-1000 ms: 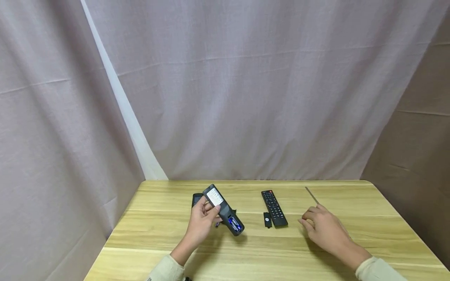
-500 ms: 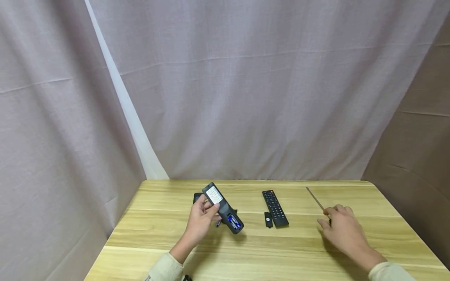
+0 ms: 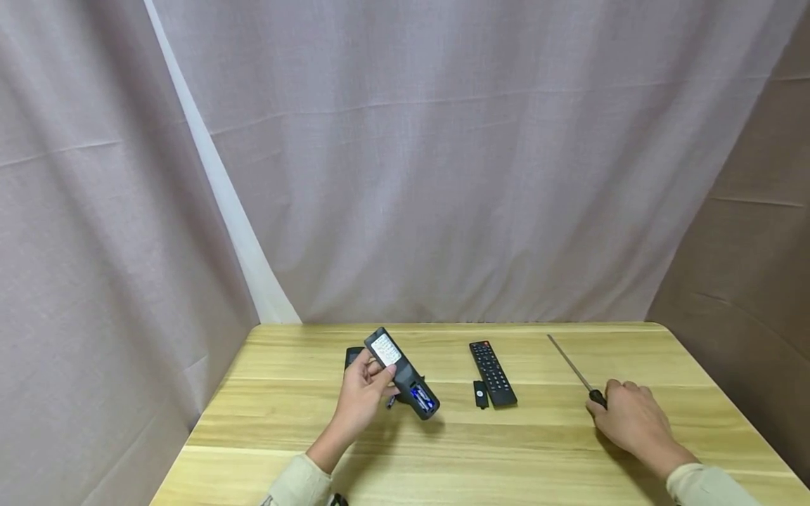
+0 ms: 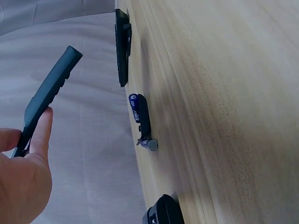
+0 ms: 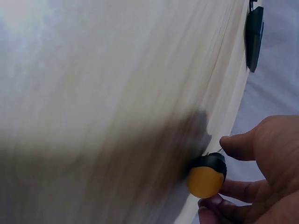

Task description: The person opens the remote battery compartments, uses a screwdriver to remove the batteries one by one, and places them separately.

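Remote [image 3: 405, 377] is getting pinched by the left hand [image 3: 358, 402] bottom center, while the right hand [image 3: 633, 418] is sitting at a screwdriver handle [image 3: 598, 398] lower right, can't tell if it's gripping.

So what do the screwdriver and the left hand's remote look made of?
Screwdriver: slim grey shaft, probably metal; black handle with smooth orange end, likely plastic. Remote: matte black, likely plastic, from its dull, moulded body; its white label may be paper or film.

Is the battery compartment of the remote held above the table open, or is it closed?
Open: in the head view, blue batteries lie exposed in the back of this held remote.
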Demonstrator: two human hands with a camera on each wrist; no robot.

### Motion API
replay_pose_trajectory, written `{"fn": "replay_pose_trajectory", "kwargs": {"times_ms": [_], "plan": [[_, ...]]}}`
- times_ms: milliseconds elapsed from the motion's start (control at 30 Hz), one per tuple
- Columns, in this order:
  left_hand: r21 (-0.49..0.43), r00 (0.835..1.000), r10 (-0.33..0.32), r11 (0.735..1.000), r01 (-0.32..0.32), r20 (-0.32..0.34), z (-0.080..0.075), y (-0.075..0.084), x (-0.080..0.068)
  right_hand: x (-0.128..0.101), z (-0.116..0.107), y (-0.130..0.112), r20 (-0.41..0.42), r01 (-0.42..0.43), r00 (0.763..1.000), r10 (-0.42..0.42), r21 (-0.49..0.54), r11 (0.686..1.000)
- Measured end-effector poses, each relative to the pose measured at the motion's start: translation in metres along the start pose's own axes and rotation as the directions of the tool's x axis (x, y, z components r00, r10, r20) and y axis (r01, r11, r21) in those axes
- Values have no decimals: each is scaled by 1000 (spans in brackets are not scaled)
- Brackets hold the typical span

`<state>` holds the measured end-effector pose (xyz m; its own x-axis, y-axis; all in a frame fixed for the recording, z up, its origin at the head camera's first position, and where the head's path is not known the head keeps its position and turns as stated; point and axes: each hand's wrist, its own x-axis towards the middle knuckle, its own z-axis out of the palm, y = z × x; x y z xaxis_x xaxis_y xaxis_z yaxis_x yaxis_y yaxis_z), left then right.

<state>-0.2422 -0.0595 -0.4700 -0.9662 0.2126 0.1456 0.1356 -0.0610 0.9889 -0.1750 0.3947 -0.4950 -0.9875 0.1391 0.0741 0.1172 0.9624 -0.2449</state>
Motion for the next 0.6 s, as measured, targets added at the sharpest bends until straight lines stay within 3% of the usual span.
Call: {"fn": "replay_pose_trajectory", "kwargs": {"times_ms": [233,600], "plan": [[-4,1000,6,1000,-6,8,-1,0,0,3,1,6,89,-34,995,31,23,999],[-11,1000,7,1000,-7,0,-3,-2,1,4,2,4,92,-52,995,46,54,997]]}}
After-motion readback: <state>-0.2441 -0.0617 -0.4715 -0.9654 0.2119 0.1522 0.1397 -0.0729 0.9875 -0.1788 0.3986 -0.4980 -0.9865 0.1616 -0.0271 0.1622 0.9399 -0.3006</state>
